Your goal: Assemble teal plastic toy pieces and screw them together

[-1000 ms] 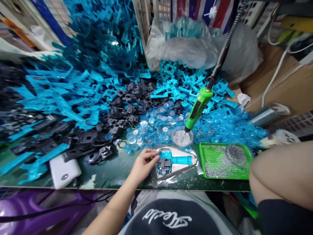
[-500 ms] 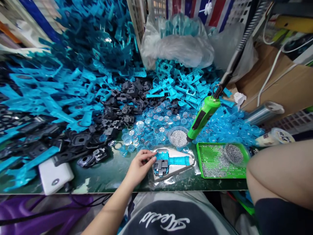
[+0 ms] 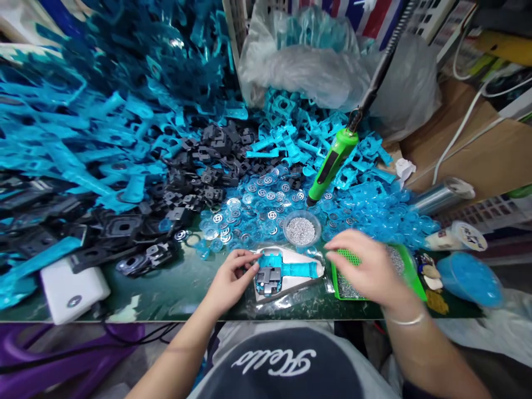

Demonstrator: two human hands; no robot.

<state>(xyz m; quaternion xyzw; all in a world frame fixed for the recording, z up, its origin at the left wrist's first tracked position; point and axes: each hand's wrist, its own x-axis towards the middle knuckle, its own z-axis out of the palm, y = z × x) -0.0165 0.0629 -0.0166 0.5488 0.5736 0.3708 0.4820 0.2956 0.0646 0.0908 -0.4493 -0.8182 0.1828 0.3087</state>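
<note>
My left hand (image 3: pixel 233 280) is closed at the left edge of a blue plastic housing (image 3: pixel 299 270), thumb and fingertips gripping that edge. The housing lies in a pale holder (image 3: pixel 305 256) on clear plastic film. A dark grey plastic block (image 3: pixel 270 279) sits in its wide left end, and its narrow handle points right. My right hand (image 3: pixel 366 266) is over the green tray (image 3: pixel 338 293), slightly blurred. Its thumb and fingertips come close together, but I cannot make out anything between them. Small silvery screws lie in the tray, partly hidden by this hand.
A green electric screwdriver (image 3: pixel 334 166) hangs above a clear cup of small metal pieces (image 3: pixel 302 230). Behind lie heaps of blue parts (image 3: pixel 103 127), black parts (image 3: pixel 220 149) and clear blue discs (image 3: pixel 257 213). A white box (image 3: pixel 75 291) with a cable stands left, a blue bowl (image 3: pixel 469 280) right.
My right forearm has swung down from the right, bringing my right hand over the green tray. The screwdriver hangs slightly higher. My left hand stays at the housing; the view has shifted slightly.
</note>
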